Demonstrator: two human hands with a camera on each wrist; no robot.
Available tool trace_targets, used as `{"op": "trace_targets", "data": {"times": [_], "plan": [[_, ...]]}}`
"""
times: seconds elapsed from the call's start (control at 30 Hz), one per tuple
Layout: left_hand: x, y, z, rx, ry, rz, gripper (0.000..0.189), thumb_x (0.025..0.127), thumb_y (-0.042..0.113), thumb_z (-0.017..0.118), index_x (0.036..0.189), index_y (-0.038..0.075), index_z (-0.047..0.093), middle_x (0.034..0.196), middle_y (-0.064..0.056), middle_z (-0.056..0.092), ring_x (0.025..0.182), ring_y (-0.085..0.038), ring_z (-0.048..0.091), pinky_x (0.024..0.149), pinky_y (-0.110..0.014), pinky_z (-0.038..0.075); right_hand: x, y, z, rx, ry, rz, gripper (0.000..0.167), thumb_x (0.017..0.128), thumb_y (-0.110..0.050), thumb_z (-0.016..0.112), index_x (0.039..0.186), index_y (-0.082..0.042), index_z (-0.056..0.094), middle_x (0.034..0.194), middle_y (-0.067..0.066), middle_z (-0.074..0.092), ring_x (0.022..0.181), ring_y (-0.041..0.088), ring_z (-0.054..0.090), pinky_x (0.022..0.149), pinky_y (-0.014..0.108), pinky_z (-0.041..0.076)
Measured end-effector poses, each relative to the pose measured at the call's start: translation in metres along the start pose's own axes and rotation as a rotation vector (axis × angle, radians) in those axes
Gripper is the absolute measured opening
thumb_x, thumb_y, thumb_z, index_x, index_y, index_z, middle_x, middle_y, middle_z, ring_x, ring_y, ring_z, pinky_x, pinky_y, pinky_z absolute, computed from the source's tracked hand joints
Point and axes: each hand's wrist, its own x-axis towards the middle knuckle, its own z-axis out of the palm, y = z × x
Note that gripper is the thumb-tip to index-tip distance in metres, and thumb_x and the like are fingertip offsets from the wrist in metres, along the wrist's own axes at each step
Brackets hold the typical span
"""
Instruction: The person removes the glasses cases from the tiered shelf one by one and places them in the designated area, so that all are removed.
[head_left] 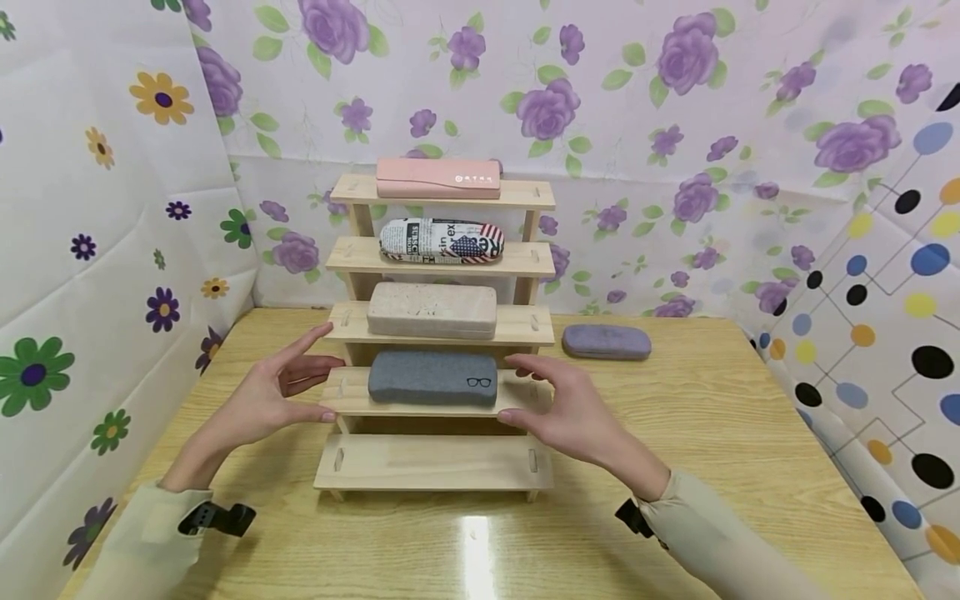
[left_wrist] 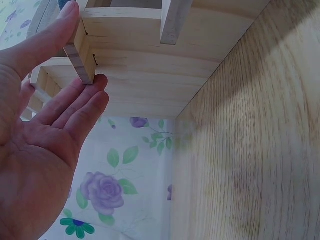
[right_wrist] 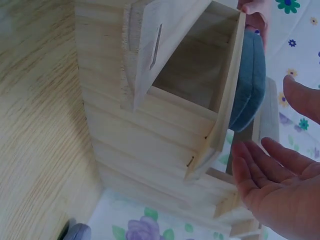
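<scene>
A stepped wooden display rack (head_left: 433, 462) stands on the table. On its second tier from the bottom lies a blue-grey glasses case (head_left: 433, 379) with a small glasses print. My left hand (head_left: 273, 379) is at that tier's left end, thumb and fingers spread; its fingertips meet or nearly meet the board end (left_wrist: 80, 55) in the left wrist view. To the right of the case, my right hand (head_left: 562, 408) hovers with thumb and fingers apart, holding nothing. In the right wrist view a gap separates its fingers (right_wrist: 250, 160) from the blue-grey case (right_wrist: 250, 82).
Higher tiers carry a beige case (head_left: 432, 312), a newspaper-print case (head_left: 441, 242) and a pink case (head_left: 437, 179). A purple-grey glasses case (head_left: 606, 342) lies on the wooden table (head_left: 712, 433) right of the rack. Flowered cloth (head_left: 637, 142) hangs behind, with patterned cloth on both sides.
</scene>
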Motion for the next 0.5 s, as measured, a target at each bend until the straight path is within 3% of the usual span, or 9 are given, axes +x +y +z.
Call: {"op": "trace_targets", "data": {"times": [0.33,0.5], "plan": [[0.0,0.0,-0.001,0.015,0.01,-0.012,0.116,0.077,-0.009,0.09,0.169,0.021,0.028,0.142,-0.028,0.061,0.131,-0.023,0.061,0.108,-0.026,0.052,0.016,0.004,0.011,-0.008,-0.033,0.044,0.069,0.083,-0.024,0.093,0.143,-0.006,0.064,0.137,0.01,0.068,0.124,0.028,0.065,0.109,0.048,0.055],[0.0,0.001,-0.001,0.02,0.011,-0.013,0.116,0.077,-0.009,0.091,0.169,0.022,0.028,0.141,-0.027,0.061,0.131,-0.02,0.062,0.108,-0.026,0.052,0.021,0.008,0.014,0.006,-0.048,0.036,0.07,0.083,-0.024,0.094,0.143,-0.007,0.065,0.136,0.009,0.069,0.124,0.027,0.066,0.108,0.046,0.056]]}}
